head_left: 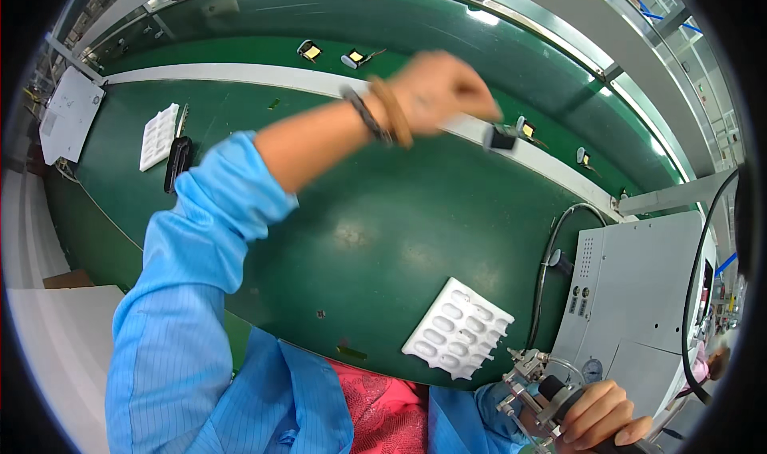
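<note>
My left hand [447, 95] reaches across to the far side of the green bench, its fingers pinched and blurred by motion. Just beyond the fingertips is a small dark block-shaped part [502, 137], which they appear to grip by its upper edge. At the lower right, my right hand [601, 419] is wrapped round the black handle of a metal dispensing valve [551, 406] with fittings and a hose. A white tray [455, 332] with rows of oval hollows lies left of that hand. Small black parts with yellow faces, such as one component [356, 58], sit on the green conveyor [264, 52].
A grey machine box [627, 278] stands at the right, with a dark hose [545, 274] beside it. A pale rail [232, 73] separates bench and conveyor. At the far left are another white tray [158, 137], a black elongated object [177, 165] and a white panel [72, 114].
</note>
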{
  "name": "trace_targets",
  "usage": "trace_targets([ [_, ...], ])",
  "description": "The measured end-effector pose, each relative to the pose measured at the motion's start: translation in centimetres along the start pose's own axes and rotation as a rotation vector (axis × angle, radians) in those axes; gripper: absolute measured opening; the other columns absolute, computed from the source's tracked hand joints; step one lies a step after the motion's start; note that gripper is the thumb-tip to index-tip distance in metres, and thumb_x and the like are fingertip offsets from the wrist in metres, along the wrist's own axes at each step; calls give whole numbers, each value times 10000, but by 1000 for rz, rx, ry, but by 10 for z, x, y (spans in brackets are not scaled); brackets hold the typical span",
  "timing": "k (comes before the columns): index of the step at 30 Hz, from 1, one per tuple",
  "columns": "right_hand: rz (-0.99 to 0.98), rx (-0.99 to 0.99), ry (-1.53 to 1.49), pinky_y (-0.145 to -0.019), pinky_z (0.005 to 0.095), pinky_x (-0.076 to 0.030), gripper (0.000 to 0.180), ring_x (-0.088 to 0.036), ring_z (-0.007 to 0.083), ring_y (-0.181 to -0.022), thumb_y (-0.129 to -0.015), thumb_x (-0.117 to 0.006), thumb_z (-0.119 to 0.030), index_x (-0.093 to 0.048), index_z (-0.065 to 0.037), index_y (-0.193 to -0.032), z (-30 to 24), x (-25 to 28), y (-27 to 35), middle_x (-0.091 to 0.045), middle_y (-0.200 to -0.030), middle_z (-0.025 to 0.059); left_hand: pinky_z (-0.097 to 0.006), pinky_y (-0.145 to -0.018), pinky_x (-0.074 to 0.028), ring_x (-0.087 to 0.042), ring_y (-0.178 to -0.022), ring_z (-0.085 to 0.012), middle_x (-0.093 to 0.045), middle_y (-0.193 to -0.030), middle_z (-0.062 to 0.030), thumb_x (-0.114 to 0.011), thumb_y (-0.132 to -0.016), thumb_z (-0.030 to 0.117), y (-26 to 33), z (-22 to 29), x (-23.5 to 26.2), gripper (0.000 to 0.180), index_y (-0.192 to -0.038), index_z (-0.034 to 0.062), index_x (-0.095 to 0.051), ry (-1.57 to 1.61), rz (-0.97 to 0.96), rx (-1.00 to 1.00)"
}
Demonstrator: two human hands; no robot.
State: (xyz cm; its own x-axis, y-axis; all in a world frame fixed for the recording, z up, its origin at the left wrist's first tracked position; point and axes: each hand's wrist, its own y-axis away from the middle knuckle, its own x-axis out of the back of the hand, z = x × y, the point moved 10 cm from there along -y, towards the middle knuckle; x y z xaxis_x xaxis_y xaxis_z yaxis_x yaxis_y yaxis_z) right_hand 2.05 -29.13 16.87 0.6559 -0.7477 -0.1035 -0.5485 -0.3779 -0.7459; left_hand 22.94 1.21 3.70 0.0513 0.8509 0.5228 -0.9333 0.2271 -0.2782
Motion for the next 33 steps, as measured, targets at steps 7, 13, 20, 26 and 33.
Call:
trace_targets([
  [7, 39, -3, 22, -453, 271, -444, 609, -520, 164, -518, -884, -671, -551, -456, -43, -1141, 10, 3, -3, -527, -714, 55, -403, -1031, -472, -616, -1164, -349, -655, -1250, -179, -625, -907, 188, 64, -182, 211, 365, -1241, 43, -638, -892, 164, 216],
  [13, 46, 1, 67, -477, 279, -451, 613, -497, 168, -513, -884, -663, -562, -450, -42, -1128, 17, 2, -5, -522, -727, 59, -408, -1024, -481, -611, -1139, -385, -656, -1227, -189, -633, -823, 55, 89, -237, 219, 475, -1295, 93, -593, -747, 133, 300],
  [20, 39, 10, 86, -468, 287, -428, 607, -490, 166, -508, -884, -669, -553, -450, -42, -1126, 12, 1, -7, -520, -733, 65, -344, -869, -538, -692, -1010, -261, -704, -1115, -185, -679, -913, 93, 64, -233, 225, 329, -1217, 27, -572, -468, 489, 354],
  [26, 83, -14, 59, -454, 233, -467, 548, -539, 125, -491, -838, -762, -462, -491, -54, -1084, 18, 9, -5, -560, -670, 29, -286, -907, -481, -632, -990, -138, -707, -1071, -73, -653, -929, 48, 92, -48, 86, 284, -1203, -16, -616, 98, 262, 151],
  [33, 61, -20, 26, -502, 214, -555, 567, -616, 113, -510, -775, -836, -458, -547, -70, -1071, 2, 23, 12, -633, -650, 39, -367, -844, -558, -691, -972, -309, -704, -1050, -157, -710, -820, -43, 139, 85, -123, 258, -1075, -4, -702, 131, -134, -142],
])
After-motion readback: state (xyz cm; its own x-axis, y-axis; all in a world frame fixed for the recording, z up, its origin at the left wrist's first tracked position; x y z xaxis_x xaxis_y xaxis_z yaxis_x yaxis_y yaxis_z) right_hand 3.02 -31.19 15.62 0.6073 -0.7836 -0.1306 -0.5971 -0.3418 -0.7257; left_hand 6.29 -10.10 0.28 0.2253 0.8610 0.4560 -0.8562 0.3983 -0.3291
